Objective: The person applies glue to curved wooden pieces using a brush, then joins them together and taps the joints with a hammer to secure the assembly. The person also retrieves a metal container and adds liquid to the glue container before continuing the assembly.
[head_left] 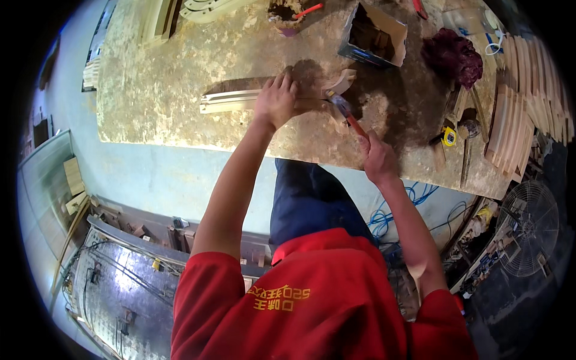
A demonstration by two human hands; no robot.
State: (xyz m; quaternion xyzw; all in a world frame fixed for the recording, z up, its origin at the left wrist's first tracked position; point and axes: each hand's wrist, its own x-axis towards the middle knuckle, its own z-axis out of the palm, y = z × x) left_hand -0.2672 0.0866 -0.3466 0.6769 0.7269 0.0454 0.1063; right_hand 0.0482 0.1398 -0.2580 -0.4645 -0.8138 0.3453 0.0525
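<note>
A long pale wooden piece with a groove along it and curved, forked ends at its right lies on the worn worktable. My left hand is closed over the middle of this wood, its fingers reaching across to the far edge. In my right hand is a hammer, gripped by its reddish handle. The hammer's head is at the forked right part of the wood; whether it touches cannot be made out.
Beyond the wood stand an open cardboard box and a tub of brown material. A dark red plastic bag, yellow tape measure and stacked curved wood strips lie right. A fan and blue hose are below.
</note>
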